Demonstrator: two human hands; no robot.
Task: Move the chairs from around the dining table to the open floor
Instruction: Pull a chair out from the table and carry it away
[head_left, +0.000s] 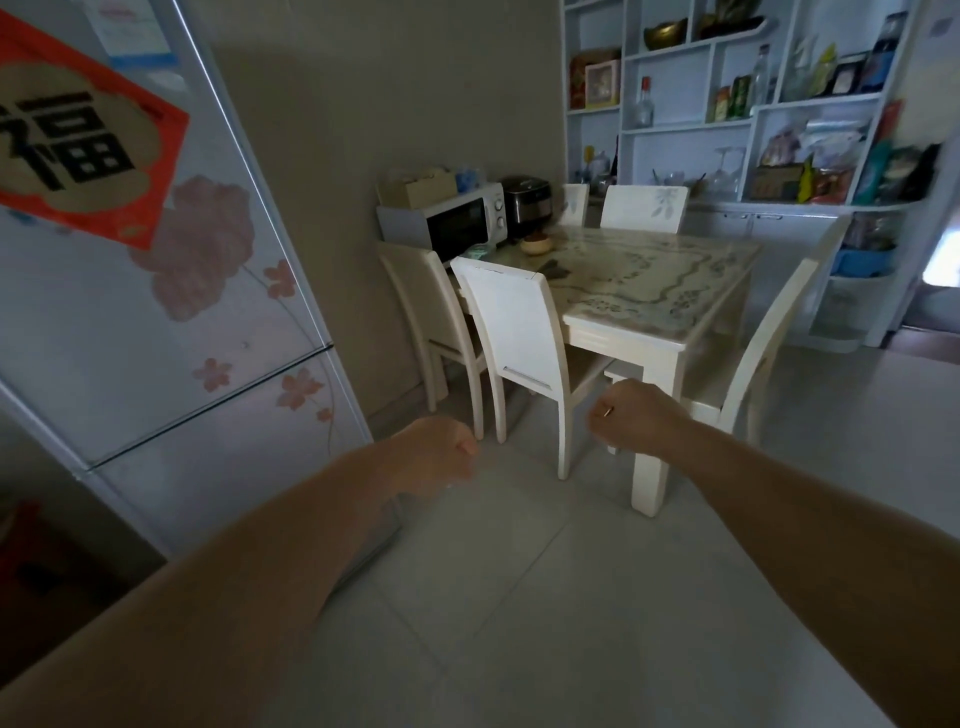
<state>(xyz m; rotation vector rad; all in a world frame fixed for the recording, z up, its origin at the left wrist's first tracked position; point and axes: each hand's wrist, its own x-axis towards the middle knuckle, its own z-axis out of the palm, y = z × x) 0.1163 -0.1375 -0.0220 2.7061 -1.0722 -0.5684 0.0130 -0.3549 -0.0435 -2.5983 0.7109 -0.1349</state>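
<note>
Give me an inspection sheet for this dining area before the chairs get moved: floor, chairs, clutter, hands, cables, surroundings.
Surface: tiled floor in the foreground is open.
Job's things: five chairs at the table: near chair and another on the left side, two at the far side, one on the right. None moved yet.
Clutter: microwave, rice cooker, small bowl on the table.
Hands: left hand and right hand loosely curled, empty, short of the chairs.
Cables: nothing seen.
Surroundings: fridge at left, stocked shelves behind.
</note>
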